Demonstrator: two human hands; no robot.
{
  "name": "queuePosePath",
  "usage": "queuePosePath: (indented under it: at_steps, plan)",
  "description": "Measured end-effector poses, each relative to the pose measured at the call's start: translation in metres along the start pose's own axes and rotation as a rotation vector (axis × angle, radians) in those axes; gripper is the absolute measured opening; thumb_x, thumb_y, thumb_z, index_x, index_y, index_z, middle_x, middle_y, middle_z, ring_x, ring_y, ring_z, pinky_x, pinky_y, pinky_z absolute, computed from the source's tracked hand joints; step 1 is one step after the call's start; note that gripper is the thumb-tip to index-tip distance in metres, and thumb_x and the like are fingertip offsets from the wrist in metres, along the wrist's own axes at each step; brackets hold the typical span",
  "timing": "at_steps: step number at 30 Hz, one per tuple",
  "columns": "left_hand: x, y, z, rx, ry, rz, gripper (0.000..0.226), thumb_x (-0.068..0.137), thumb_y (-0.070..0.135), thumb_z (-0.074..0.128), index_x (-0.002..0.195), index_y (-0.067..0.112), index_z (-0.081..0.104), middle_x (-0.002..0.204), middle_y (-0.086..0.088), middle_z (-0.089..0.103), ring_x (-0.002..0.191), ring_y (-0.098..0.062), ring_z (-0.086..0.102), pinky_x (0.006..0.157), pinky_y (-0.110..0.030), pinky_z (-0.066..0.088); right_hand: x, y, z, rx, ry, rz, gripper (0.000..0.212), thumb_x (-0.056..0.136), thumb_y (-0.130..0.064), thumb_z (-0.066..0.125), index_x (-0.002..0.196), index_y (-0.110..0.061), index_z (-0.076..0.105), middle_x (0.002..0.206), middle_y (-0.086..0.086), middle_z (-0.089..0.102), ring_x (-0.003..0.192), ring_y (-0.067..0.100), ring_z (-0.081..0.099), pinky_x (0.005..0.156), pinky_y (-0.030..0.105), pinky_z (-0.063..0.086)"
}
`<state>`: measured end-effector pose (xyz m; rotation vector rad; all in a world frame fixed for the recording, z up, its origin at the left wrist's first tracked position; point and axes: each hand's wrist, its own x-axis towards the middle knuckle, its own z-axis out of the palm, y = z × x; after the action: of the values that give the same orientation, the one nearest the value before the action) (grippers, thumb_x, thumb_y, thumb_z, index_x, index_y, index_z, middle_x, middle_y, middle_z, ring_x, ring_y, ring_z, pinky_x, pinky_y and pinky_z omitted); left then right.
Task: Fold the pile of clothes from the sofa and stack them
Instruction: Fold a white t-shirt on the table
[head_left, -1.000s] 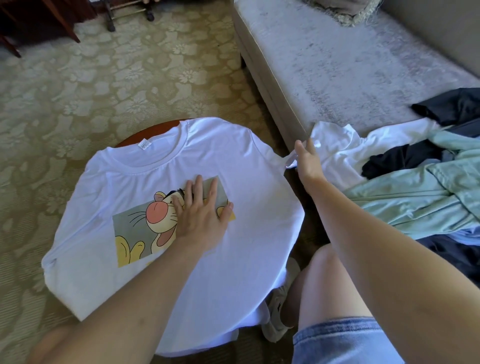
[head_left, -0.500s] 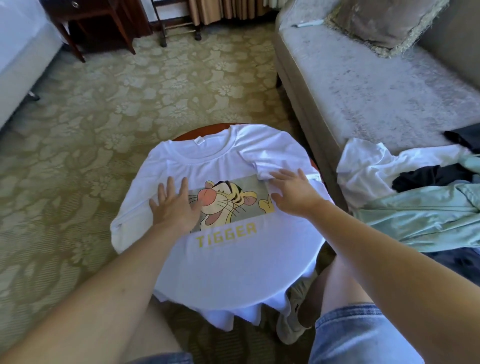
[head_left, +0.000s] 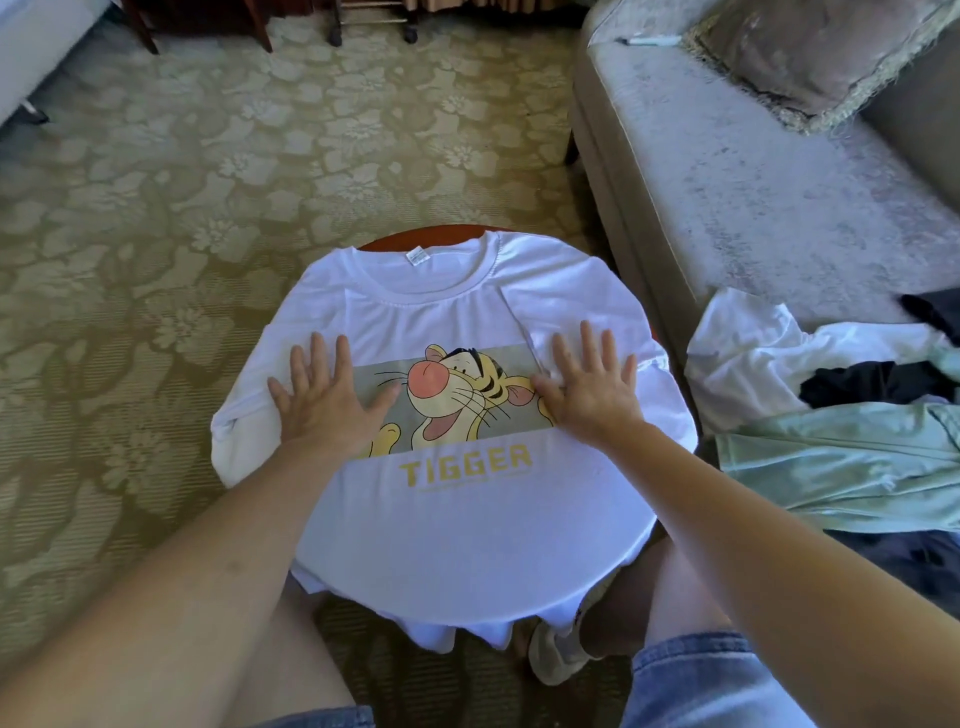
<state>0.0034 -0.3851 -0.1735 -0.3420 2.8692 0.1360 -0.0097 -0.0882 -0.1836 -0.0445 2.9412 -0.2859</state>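
**Carpeted room: two flat hands press a T-shirt onto a small round table**

A green carpet (head_left: 208, 208) with a floral pattern covers the floor. A small round table (head_left: 415, 236) stands in the middle, seen from above.

The left hand (head_left: 324, 400) lies flat on a white T-shirt (head_left: 467, 519) with its fingers straight and spread, gripping nothing. It covers the left edge of the printed tiger picture. The right hand (head_left: 587, 389) is just as flat and spread, and rests on the right sleeve (head_left: 561, 312), which is turned inward over the chest. The hands probably press this way to keep the cloth smooth and set the sleeve fold before the next one.

The shirt lies face up with its collar away from the person. It drapes over the table, so the hem and left sleeve hang past the edge. Only a sliver of red-brown rim shows, and the tabletop itself is hidden.

To the right, a grey sofa (head_left: 727, 182) carries the unfolded pile of clothes (head_left: 831, 457). White, dark and pale green pieces are tangled together and cut off by the frame edge, so they cannot be counted. A cushion (head_left: 810, 57) sits at the sofa's far end. No folded stack is in view.
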Motion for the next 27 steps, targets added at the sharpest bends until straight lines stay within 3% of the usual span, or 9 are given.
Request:
queuePosePath:
  at_steps: [5, 9, 12, 14, 15, 19, 23, 25, 27]
  plan:
    - [0.024, 0.010, 0.005, -0.012, -0.011, 0.031, 0.089, 0.085, 0.078, 0.012, 0.155, 0.026, -0.004, 0.161, -0.004, -0.019, 0.147, -0.027, -0.019, 0.116, -0.057, -0.008, 0.025, 0.006, 0.004, -0.042, 0.005, 0.062, 0.070, 0.095, -0.065, 0.020, 0.155, -0.031, 0.006, 0.163, 0.003, -0.008, 0.149, 0.030, -0.009, 0.117, 0.057, -0.002]
    - [0.039, 0.014, -0.005, -0.054, -0.067, 0.052, 0.087, 0.087, 0.077, 0.019, 0.155, 0.027, -0.005, 0.161, -0.002, -0.020, 0.147, -0.026, -0.020, 0.116, -0.057, -0.009, 0.041, 0.008, -0.011, 0.011, -0.102, 0.109, 0.074, 0.093, -0.068, 0.024, 0.155, -0.031, 0.005, 0.162, 0.001, -0.012, 0.148, 0.025, -0.015, 0.116, 0.055, -0.008]
    - [0.020, -0.007, -0.010, -0.163, 0.123, 0.034, 0.082, 0.091, 0.070, 0.031, 0.155, 0.026, 0.005, 0.163, -0.003, -0.008, 0.148, -0.026, -0.014, 0.117, -0.055, -0.005, 0.023, 0.021, -0.020, 0.162, 0.153, 0.190, 0.073, 0.095, -0.062, 0.037, 0.154, -0.024, 0.018, 0.163, 0.007, 0.001, 0.150, 0.023, -0.002, 0.117, 0.053, -0.001]
    - [-0.002, -0.030, -0.009, -0.243, 0.294, -0.014, 0.080, 0.090, 0.065, 0.043, 0.154, 0.025, 0.014, 0.161, -0.007, 0.001, 0.148, -0.029, -0.006, 0.117, -0.054, 0.003, 0.001, 0.039, -0.021, 0.323, 0.334, 0.295, 0.078, 0.093, -0.058, 0.047, 0.152, -0.016, 0.021, 0.160, 0.014, 0.012, 0.147, 0.030, 0.013, 0.117, 0.050, 0.011]
    - [-0.013, -0.041, -0.007, -0.301, 0.321, -0.054, 0.081, 0.089, 0.063, 0.048, 0.153, 0.026, 0.015, 0.161, -0.008, 0.001, 0.148, -0.030, -0.003, 0.118, -0.052, 0.006, -0.011, 0.050, -0.018, 0.449, 0.336, 0.345, 0.084, 0.090, -0.060, 0.050, 0.153, -0.014, 0.019, 0.158, 0.015, 0.016, 0.145, 0.033, 0.019, 0.117, 0.048, 0.016]
    - [-0.051, -0.068, 0.005, -0.748, 0.207, -0.207, 0.102, 0.078, 0.043, 0.076, 0.153, 0.026, 0.010, 0.157, -0.010, 0.011, 0.143, -0.030, 0.020, 0.114, -0.043, 0.026, -0.054, 0.074, -0.006, 0.986, 0.198, 0.570, 0.110, 0.069, -0.077, 0.053, 0.154, -0.020, 0.014, 0.155, 0.009, 0.031, 0.140, 0.030, 0.034, 0.114, 0.044, 0.029]
    - [-0.080, -0.081, 0.010, -0.968, 0.069, -0.287, 0.123, 0.073, 0.033, 0.083, 0.155, 0.020, -0.008, 0.159, -0.004, 0.021, 0.142, -0.025, 0.030, 0.114, -0.040, 0.029, -0.052, 0.133, 0.045, 1.219, 0.191, 0.751, 0.117, 0.055, -0.086, 0.059, 0.148, -0.021, 0.031, 0.146, 0.006, 0.046, 0.130, 0.031, 0.047, 0.108, 0.051, 0.039]
    - [-0.093, -0.088, 0.008, -0.997, 0.028, -0.313, 0.119, 0.077, 0.032, 0.081, 0.155, 0.021, -0.008, 0.158, -0.002, 0.026, 0.141, -0.023, 0.033, 0.112, -0.038, 0.031, -0.066, 0.128, 0.031, 1.180, 0.200, 0.711, 0.096, 0.071, -0.075, 0.060, 0.144, -0.016, 0.039, 0.144, 0.009, 0.048, 0.126, 0.031, 0.049, 0.107, 0.046, 0.040]
    - [-0.102, -0.095, -0.002, -0.997, 0.018, -0.327, 0.107, 0.082, 0.029, 0.076, 0.155, 0.026, -0.001, 0.157, -0.002, 0.028, 0.139, -0.025, 0.036, 0.109, -0.038, 0.033, -0.091, 0.098, -0.008, 1.042, 0.215, 0.642, 0.057, 0.093, -0.034, 0.049, 0.143, -0.008, 0.041, 0.138, 0.014, 0.049, 0.117, 0.033, 0.050, 0.095, 0.038, 0.042]
